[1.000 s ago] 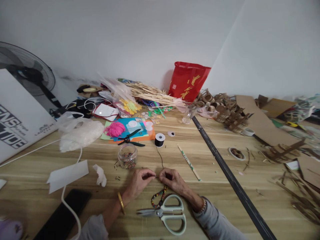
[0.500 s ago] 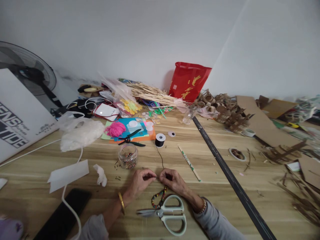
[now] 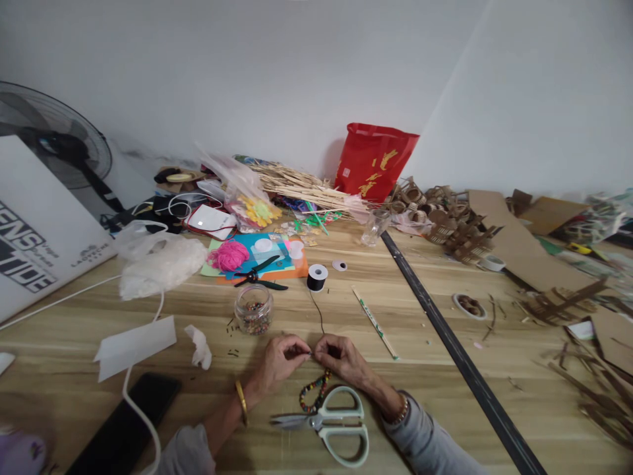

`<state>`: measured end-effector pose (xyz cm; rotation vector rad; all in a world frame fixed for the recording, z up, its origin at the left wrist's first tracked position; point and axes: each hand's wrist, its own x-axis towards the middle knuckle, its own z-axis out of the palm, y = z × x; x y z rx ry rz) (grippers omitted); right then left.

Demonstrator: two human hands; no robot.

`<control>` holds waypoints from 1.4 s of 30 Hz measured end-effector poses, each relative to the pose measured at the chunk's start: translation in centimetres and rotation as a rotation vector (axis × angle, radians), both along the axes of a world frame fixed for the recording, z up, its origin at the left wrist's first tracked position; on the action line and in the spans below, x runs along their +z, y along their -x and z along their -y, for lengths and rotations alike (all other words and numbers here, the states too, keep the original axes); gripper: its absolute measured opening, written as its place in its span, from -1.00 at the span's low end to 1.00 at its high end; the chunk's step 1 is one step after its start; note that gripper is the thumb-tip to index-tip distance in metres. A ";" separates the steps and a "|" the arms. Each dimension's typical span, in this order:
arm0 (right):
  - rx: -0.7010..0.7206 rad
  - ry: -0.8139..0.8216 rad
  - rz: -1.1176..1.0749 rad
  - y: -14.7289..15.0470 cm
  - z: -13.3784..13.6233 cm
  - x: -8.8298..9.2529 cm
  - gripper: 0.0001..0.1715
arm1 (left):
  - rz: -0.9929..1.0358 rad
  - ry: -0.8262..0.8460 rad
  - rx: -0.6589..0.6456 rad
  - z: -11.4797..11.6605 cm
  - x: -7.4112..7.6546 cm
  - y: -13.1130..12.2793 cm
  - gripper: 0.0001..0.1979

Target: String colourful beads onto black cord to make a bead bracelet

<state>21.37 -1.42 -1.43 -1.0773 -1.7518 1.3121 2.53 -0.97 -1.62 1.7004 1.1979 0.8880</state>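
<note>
My left hand (image 3: 283, 358) and my right hand (image 3: 341, 358) meet fingertip to fingertip above the table, both pinched. My right fingers grip a black cord (image 3: 318, 310) that runs back to a black spool (image 3: 317, 278). What lies in the left pinch is too small to make out. A string of colourful beads (image 3: 307, 397) hangs down below my right hand onto the wood. Pale green-handled scissors (image 3: 341, 422) lie just in front, touching or close to the beads. Behind my left hand stands a clear jar (image 3: 253, 310) holding many small beads.
A wrapped chopstick packet (image 3: 376, 323) and a long black strip (image 3: 445, 330) lie to the right. Left are crumpled tissue (image 3: 198, 347), a white cable (image 3: 141, 412) and a black phone-like slab (image 3: 126, 425). Pink yarn (image 3: 230, 255) and a red bag (image 3: 373, 161) are at the back.
My fingertips have come slightly closer together, with the left pinch shifted a little to the right. Everything else stays where it was.
</note>
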 end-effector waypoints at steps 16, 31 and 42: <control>0.013 0.004 0.015 -0.1 0.0 0.1 -0.61 | 0.027 0.054 -0.001 0.1 -0.1 0.0 -0.94; -0.009 -0.007 0.063 -0.3 -0.2 -0.2 -0.49 | 0.020 -0.009 -0.034 0.1 0.8 0.2 -0.86; -0.019 -0.043 0.068 -0.4 -0.3 -0.2 -0.52 | 0.068 0.020 -0.065 0.1 1.0 0.3 -0.79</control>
